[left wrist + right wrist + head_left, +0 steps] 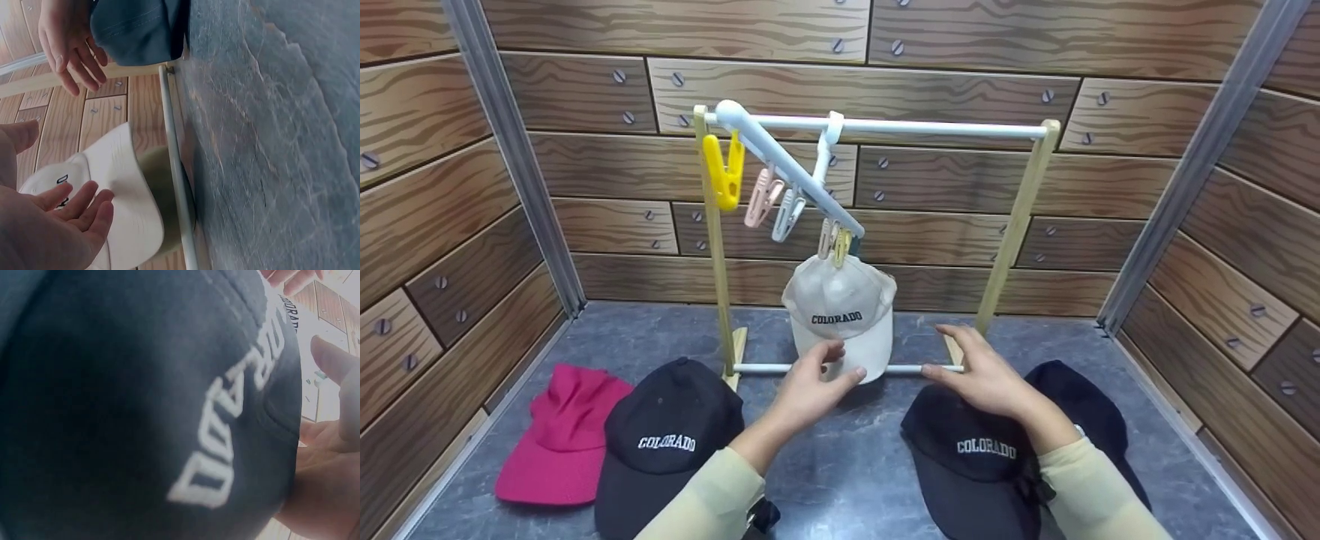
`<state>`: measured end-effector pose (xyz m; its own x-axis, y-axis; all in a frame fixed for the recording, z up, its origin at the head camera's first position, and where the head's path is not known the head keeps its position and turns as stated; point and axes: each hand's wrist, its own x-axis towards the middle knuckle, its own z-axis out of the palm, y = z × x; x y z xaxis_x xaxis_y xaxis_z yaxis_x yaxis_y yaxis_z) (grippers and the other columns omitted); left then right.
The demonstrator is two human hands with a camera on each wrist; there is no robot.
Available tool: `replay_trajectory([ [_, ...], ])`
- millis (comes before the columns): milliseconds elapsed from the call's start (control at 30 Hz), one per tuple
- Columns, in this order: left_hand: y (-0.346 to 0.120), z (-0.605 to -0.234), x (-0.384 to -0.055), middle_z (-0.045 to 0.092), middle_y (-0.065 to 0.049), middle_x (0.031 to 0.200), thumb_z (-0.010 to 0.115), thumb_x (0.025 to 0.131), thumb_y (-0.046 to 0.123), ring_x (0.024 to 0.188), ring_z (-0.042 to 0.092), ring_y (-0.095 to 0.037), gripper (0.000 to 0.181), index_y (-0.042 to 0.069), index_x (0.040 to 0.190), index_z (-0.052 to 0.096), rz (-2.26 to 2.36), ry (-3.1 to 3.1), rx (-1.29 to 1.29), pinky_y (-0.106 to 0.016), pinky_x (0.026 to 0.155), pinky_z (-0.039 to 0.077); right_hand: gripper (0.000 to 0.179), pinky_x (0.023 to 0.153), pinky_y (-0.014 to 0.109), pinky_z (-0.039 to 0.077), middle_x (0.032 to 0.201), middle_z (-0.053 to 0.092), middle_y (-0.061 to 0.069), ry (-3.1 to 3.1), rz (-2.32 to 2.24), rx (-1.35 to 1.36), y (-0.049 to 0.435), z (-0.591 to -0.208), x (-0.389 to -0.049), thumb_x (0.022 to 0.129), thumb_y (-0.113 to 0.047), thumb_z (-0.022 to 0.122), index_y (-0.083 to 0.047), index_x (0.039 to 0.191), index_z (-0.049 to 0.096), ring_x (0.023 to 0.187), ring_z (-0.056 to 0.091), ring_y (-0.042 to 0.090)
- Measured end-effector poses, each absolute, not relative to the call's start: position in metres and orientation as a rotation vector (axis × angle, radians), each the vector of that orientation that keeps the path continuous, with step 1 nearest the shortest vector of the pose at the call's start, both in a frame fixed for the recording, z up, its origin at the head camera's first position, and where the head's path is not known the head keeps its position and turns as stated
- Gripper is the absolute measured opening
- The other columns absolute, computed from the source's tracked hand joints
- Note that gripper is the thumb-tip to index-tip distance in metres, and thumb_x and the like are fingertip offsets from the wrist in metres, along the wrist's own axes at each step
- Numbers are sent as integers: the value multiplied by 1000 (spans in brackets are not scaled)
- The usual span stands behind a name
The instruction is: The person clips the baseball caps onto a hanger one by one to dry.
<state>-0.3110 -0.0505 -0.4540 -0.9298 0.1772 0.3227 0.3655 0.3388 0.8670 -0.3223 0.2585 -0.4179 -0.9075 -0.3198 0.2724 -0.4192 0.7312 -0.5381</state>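
Saw nearest the camera two pale sleeves (705,495), with the left hand (810,386) and the right hand (990,379) extended beyond them toward the far side. Found the white cap (841,296) between and beyond the two, hanging from the slanted hanger (795,169) by clothespins (842,247) at the top of the crown, on the near side of the lower rail (765,368). Read its long axis as upright: crown high, brim down, lettering facing near. Judged the left hand clearly the nearer, just before the lower left of the brim, with the cap lying far and slightly right of that grip. Placed the right hand well apart, to the right, above a dark cap (956,427), with the white cap lying leftward of it. Found thumb and fingers apart on both hands, with nothing clamped between. Could not tell touching from merely near at the left fingertips.
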Motion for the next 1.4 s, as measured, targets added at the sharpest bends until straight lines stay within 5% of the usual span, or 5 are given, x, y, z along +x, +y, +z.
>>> replay_trajectory([
  [267,-41,-457,-307,71,-18,142,82,99,39,133,65,-40,66,-2,147,63,-1648,-2461,-491,-57,116,50,79,122,68,38,161,50,28,-2758,934,583,268,-419,-317,103,-44,81,1,161,51,150,48,49],
  [1400,30,-476,-296,68,-13,147,77,101,52,137,65,-33,69,5,150,63,-1574,-2661,-700,-50,117,50,67,120,67,40,153,62,27,-2859,956,413,310,-436,-303,112,-49,66,2,155,59,146,54,48],
])
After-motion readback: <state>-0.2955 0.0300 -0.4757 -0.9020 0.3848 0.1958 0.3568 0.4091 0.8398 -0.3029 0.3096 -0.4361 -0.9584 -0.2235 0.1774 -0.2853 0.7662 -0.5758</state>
